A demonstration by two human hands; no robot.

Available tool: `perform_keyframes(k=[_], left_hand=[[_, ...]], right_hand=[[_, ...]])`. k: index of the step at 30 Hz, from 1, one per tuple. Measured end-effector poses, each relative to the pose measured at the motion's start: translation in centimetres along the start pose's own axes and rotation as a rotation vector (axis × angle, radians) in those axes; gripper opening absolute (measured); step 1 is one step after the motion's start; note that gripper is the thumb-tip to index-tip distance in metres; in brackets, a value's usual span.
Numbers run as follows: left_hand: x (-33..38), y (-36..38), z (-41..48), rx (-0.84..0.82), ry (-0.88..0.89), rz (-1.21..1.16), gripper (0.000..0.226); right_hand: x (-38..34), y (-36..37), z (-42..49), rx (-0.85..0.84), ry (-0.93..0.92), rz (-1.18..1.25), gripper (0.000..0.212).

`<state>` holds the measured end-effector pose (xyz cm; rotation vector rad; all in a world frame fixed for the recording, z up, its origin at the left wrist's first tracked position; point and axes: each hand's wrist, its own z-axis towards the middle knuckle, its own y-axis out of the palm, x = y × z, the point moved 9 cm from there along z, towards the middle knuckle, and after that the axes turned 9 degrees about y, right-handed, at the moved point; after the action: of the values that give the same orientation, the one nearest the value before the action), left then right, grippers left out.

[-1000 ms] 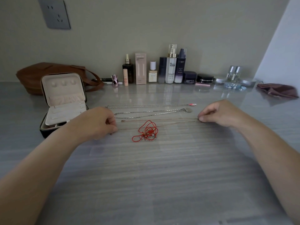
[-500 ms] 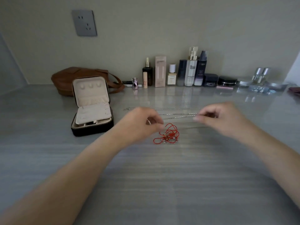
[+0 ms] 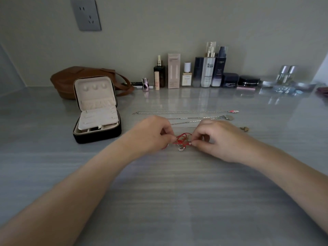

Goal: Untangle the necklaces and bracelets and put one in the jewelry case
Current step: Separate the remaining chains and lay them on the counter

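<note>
pinching the red cord bracelet (image 3: 182,140) between them, left hand (image 3: 152,134) and right hand (image 3: 215,137) grip opposite sides.

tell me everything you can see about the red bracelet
The red bracelet is thin red cord bunched in tangled loops, with small silvery charms at its near side. It sits on or just above the grey table, pinched at one side by the left hand and at the other by the right hand.

Red cord bracelet (image 3: 182,140), black-and-cream jewelry case (image 3: 97,110), streaked grey table (image 3: 168,192)
</note>
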<state>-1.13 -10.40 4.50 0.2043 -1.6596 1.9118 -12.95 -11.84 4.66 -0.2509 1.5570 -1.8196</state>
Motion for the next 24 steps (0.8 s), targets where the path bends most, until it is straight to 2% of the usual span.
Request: perform_keyframes(k=[3, 10, 16, 21, 24], left_hand=[[0.0, -0.9, -0.4, -0.001, -0.022, -0.056, 0.011], [-0.2, -1.4, -0.9, 0.045, -0.142, -0.479, 0.013], [0.2, -0.5, -1.2, 0.019, -0.19, -0.713, 0.007], [0.7, -0.4, -1.2, 0.012, -0.169, -0.734, 0.008], [0.9, -0.3, -1.2, -0.002, -0.16, -0.734, 0.009]], right_hand=[[0.1, -0.7, -0.4, -0.027, 0.006, 0.081, 0.012], [-0.3, -2.1, -1.1, -0.033, 0.026, 0.261, 0.023], [-0.4, -1.2, -1.0, -0.067, 0.016, 0.19, 0.012], [-1.2, -2.9, -1.3, 0.1, -0.017, 0.386, 0.009], [-1.9, -3.3, -1.6, 0.156, -0.056, 0.405, 0.01]])
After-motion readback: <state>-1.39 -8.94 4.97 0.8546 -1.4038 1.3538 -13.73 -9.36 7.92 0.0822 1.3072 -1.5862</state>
